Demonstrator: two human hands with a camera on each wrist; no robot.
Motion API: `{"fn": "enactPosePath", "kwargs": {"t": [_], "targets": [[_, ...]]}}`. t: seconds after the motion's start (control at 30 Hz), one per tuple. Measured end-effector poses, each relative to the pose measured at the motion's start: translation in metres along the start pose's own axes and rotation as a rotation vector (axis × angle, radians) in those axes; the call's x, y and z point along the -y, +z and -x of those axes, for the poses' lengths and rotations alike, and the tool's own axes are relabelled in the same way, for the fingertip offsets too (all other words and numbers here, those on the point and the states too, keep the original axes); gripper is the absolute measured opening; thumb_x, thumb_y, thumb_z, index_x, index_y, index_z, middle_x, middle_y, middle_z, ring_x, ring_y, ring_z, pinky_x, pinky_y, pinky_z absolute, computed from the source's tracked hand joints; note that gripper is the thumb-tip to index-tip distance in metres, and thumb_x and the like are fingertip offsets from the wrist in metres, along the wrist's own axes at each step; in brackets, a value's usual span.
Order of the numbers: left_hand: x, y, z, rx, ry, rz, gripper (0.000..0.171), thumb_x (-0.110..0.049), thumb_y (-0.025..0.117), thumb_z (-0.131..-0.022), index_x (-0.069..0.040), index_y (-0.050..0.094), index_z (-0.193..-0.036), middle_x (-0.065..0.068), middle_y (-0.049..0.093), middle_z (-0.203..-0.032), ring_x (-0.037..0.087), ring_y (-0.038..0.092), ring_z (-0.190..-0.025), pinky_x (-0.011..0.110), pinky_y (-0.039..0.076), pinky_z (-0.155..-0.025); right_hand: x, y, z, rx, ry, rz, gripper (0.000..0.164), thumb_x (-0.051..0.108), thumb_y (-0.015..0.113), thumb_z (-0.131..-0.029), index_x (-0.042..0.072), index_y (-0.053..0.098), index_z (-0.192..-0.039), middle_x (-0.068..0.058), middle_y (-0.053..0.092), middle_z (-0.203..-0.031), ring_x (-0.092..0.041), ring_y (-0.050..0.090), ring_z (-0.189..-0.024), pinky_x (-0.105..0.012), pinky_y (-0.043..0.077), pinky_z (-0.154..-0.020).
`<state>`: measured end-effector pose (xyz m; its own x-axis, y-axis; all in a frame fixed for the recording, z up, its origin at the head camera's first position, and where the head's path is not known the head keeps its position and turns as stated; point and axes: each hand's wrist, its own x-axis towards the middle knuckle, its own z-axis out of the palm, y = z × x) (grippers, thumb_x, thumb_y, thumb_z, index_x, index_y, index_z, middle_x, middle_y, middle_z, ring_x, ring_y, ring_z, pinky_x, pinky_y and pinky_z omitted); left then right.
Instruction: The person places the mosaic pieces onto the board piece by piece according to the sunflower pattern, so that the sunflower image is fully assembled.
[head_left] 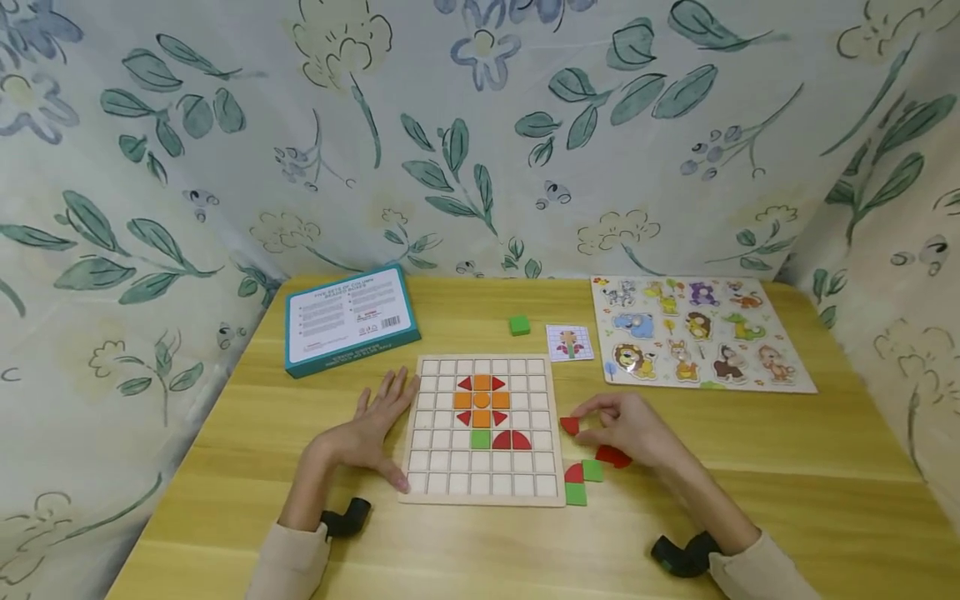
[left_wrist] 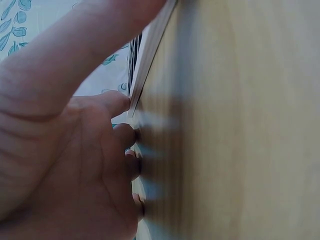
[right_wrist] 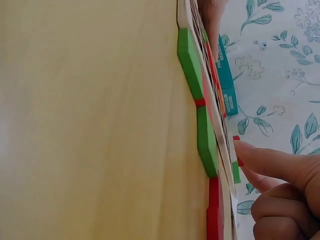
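Note:
My left hand point(head_left: 370, 433) rests at the left edge of a wooden grid board point(head_left: 442, 497), fingers spread, thumb at the near corner. In the left wrist view, its thumb and a fingertip meet the board's rim. Between thumb and forefinger my right hand point(head_left: 628, 427) pinches a red quarter-circle block point(head_left: 570, 426), just off the board's right edge. On the grid lie orange squares, an orange circle point(head_left: 482, 400), red triangles, a green square point(head_left: 481, 439) and two red quarter-circles point(head_left: 512, 440) side by side. Another red block point(head_left: 614, 456) lies under the right hand.
Right of the board are two green squares point(head_left: 576, 494) and a red quarter-circle point(head_left: 574, 473). Behind it stand a green block point(head_left: 519, 325) and a pattern card point(head_left: 569, 342). A teal box point(head_left: 352, 321) sits back left, an animal puzzle point(head_left: 697, 333) back right.

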<state>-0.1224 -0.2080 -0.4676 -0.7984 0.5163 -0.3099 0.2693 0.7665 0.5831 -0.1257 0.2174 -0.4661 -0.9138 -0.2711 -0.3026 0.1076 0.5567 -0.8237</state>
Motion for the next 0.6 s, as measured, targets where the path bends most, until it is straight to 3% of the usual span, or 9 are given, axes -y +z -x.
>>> {"fn": "enactPosePath", "kwargs": {"t": [0.27, 0.47, 0.6], "targets": [[-0.002, -0.001, -0.006, -0.017, 0.012, -0.001, 0.155, -0.047, 0.099, -0.058, -0.011, -0.004, -0.167, 0.017, -0.020, -0.173, 0.042, -0.021, -0.159, 0.068, -0.013, -0.125, 0.024, 0.039, -0.002, 0.059, -0.060, -0.059, 0.023, 0.015, 0.089, -0.080, 0.013, 0.081, -0.102, 0.003, 0.030, -0.057, -0.013, 0.028, -0.053, -0.020, 0.025, -0.050], [0.000, 0.005, -0.002, -0.014, 0.018, 0.003, 0.156, -0.048, 0.099, -0.057, -0.008, -0.004, -0.167, 0.020, -0.020, -0.172, 0.045, -0.020, -0.158, 0.070, -0.013, -0.124, 0.036, 0.073, -0.003, 0.103, -0.147, -0.022, 0.019, 0.010, 0.091, -0.076, 0.011, 0.081, -0.092, 0.004, 0.033, -0.055, -0.010, 0.029, -0.052, -0.019, 0.023, -0.049], [0.001, 0.004, -0.001, -0.020, 0.024, 0.008, 0.156, -0.048, 0.099, -0.057, -0.008, -0.005, -0.166, 0.020, -0.021, -0.172, 0.045, -0.021, -0.158, 0.071, -0.014, -0.123, 0.043, 0.080, -0.004, 0.095, -0.161, 0.016, 0.018, 0.010, 0.092, -0.075, 0.012, 0.080, -0.088, 0.004, 0.036, -0.056, -0.011, 0.032, -0.053, -0.019, 0.023, -0.048]]}}
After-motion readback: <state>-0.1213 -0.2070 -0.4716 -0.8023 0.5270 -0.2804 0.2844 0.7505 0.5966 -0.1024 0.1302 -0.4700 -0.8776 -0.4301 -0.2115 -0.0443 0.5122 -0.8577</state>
